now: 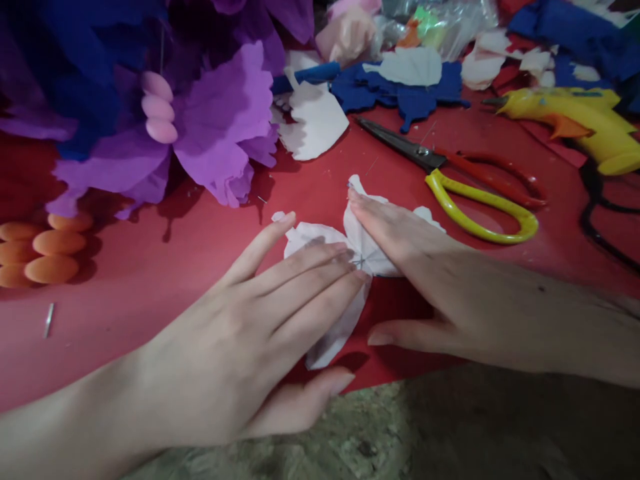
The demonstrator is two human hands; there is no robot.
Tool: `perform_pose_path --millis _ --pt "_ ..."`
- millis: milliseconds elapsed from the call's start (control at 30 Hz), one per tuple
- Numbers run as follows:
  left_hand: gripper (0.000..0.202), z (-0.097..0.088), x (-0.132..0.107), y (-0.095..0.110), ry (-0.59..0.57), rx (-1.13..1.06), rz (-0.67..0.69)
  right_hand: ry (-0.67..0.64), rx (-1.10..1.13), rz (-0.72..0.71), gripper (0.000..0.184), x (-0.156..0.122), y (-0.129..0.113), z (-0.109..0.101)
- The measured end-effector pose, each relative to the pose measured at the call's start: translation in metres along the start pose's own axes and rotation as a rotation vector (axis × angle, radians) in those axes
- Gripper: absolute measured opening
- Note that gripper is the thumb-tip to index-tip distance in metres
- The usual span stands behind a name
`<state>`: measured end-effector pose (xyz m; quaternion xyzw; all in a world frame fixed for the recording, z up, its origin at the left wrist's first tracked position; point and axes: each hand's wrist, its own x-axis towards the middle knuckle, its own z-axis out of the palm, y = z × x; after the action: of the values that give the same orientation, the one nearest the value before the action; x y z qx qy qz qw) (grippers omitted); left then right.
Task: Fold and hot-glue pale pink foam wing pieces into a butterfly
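A white, butterfly-like paper or fabric cutout (355,233) lies on the red tabletop, its pieces meeting at a pinched centre. My left hand (260,320) rests flat over its left part, fingertips close to that centre. Across the right part lies my right hand (425,267), fingers straight and together, thumb held apart. Both hands press from above and hide much of the cutout. Just beyond my right hand are scissors (425,157) with one red and one yellow handle, blades pointing away to the left.
Purple cutouts (225,120) with pink oval beads (159,108) fill the back left. Orange oval pieces (55,250) sit at the left. White (317,120) and blue cutouts (367,87) lie behind. A yellow glue gun (570,120) with a black cord is at the right. The table edge is near.
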<state>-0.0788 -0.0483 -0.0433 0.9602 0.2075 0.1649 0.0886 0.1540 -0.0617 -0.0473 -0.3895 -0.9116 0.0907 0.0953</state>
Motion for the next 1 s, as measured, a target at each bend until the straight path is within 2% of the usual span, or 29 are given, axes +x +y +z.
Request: perform_pose_path --millis 67,200,300,400,567,733,900,967,1000 --pt "0.04 0.001 0.0 0.001 -0.02 -0.001 -0.006 0.029 0.032 0.038 0.067 0.002 -0.001 -0.003" --pt "0.041 0.005 -0.002 0.002 0.056 0.025 -0.026 0.196 0.061 0.139 0.047 0.009 -0.001 -0.002" --pt "0.038 0.003 -0.002 0.002 0.063 0.025 -0.015 0.294 -0.001 0.17 0.045 0.01 0.001 0.002" --pt "0.034 -0.002 0.001 0.003 0.074 0.038 -0.024 0.322 -0.077 0.088 0.05 0.007 0.003 0.003" --pt "0.035 -0.004 0.004 0.002 0.083 0.047 -0.085 0.189 -0.064 -0.046 0.042 0.0 0.002 0.001" --pt "0.033 -0.002 0.003 0.001 -0.035 0.1 -0.049 0.09 -0.089 -0.057 0.046 -0.005 0.002 0.006" --pt "0.032 -0.001 0.002 0.004 -0.07 0.118 -0.085 0.086 -0.102 -0.046 0.047 -0.007 0.001 0.009" --pt "0.032 0.0 0.003 0.005 -0.079 0.116 -0.02 0.082 -0.103 -0.038 0.047 -0.006 0.0 0.01" --pt "0.032 0.0 0.003 0.005 -0.059 0.106 -0.034 0.08 -0.103 -0.04 0.047 -0.006 0.0 0.01"
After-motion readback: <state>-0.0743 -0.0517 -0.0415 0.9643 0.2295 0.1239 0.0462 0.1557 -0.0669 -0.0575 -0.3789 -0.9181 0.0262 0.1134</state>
